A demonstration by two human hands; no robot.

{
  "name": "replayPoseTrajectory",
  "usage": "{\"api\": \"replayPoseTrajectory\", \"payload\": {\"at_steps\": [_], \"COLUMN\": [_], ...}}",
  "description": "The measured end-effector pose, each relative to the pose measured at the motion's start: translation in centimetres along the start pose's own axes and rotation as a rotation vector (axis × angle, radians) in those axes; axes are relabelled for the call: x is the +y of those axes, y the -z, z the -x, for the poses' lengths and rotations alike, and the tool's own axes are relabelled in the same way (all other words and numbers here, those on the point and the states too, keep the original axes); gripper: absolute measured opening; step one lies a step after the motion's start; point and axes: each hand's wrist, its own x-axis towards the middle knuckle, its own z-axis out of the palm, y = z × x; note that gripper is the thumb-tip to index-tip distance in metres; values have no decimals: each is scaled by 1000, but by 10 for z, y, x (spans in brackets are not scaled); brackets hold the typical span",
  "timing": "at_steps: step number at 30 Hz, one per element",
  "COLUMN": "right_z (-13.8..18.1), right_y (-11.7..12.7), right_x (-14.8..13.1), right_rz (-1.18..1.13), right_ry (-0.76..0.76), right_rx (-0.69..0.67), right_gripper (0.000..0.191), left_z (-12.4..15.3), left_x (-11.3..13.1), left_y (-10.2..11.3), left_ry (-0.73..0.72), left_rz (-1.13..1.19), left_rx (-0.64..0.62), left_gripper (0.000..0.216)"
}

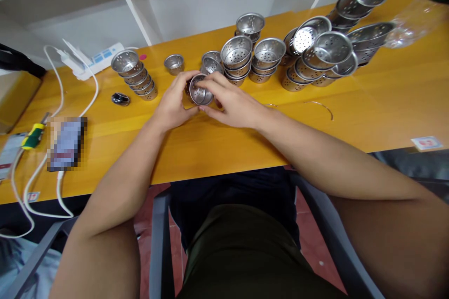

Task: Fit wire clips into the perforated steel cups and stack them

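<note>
At desk (210,154) | clamping perforated metal cup (201,95) between left hand (173,106) and right hand (234,104) | seemingly adjusting | next: needs steadiness

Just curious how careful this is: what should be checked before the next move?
1. Left grip on held cup: ok, around its side.
2. Right grip on it: ok, at its rim.
3. Cup's inside fully visible: not ok, right grip partly covers it.
4. Phone apart from both grips: ok, off to the left.
5. Table free of loose bits: not ok, thin curved strip beyond right forearm.
</note>
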Motion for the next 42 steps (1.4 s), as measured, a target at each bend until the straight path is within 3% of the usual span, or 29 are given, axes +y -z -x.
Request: {"api": "replayPoseTrajectory", "payload": {"at_steps": [4,7,13,18,24,31,37,42], "right_z": [0,1,5,7,3,-4,-5,-6], "right_y": [-4,-9,-13,-11,-2,-14,-13,-8], "right_x": [1,5,4,-2,2,18,16,15], "right_rz": [65,60,42,24,36,-20,-38,-203], "right_ry": [-1,60,74,72,78,252,297,201], "right_rx": [17,55,47,42,180,211,258,243], "right_gripper": [69,65,75,78,62,48,36,23], "left_z": [0,-2,-1,2,4,5,5,5], "left_x": [-25,-37,-42,-51,-37,-21,-13,-8], "left_y": [-5,-9,-13,-14,-4,-5,-19,-25], "left_ry": [-197,-289,-178,-113,-146,-274,-195,-121], "left_rz": [22,65,78,80,100,199,332,436], "left_rx": [33,67,102,117,77,-47,-98,-138], "left_gripper": [99,104,115,111,109,111,99,105]}}
